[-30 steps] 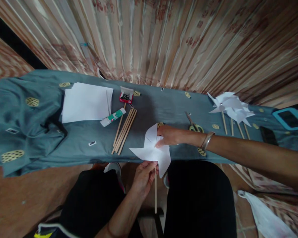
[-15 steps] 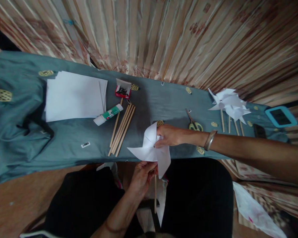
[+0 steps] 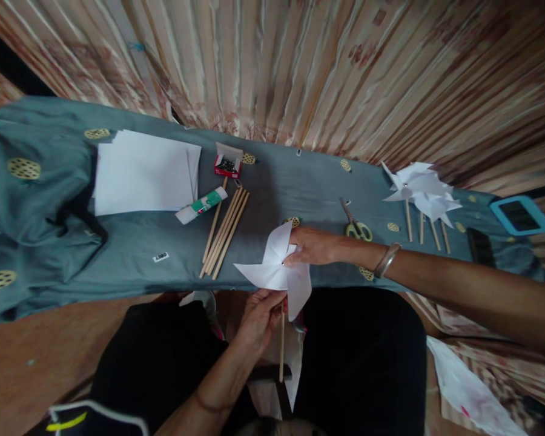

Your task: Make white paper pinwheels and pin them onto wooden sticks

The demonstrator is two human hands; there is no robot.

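Note:
A white paper pinwheel (image 3: 275,275) on a thin wooden stick (image 3: 282,348) is held over the table's front edge, above my lap. From below, my left hand (image 3: 260,315) is closed round the stick just under the paper blades, which hide part of the fingers. My right hand (image 3: 311,245) is closed on the pinwheel's upper right blade, its thumb beside the small pin at the centre. Several loose wooden sticks (image 3: 227,233) lie to the left, near a green-and-white glue tube (image 3: 202,206) and a small red box (image 3: 228,165) of dark pins.
White paper sheets (image 3: 145,172) are stacked at the left. Scissors (image 3: 358,230) lie beyond my right forearm. Several pinwheels (image 3: 424,191) rest at the right, near a dark phone (image 3: 480,247) and a blue-framed device (image 3: 520,215). A pleated curtain (image 3: 272,72) hangs behind the table.
The view has shifted slightly. Both hands keep their hold on the pinwheel, and its blades have barely moved.

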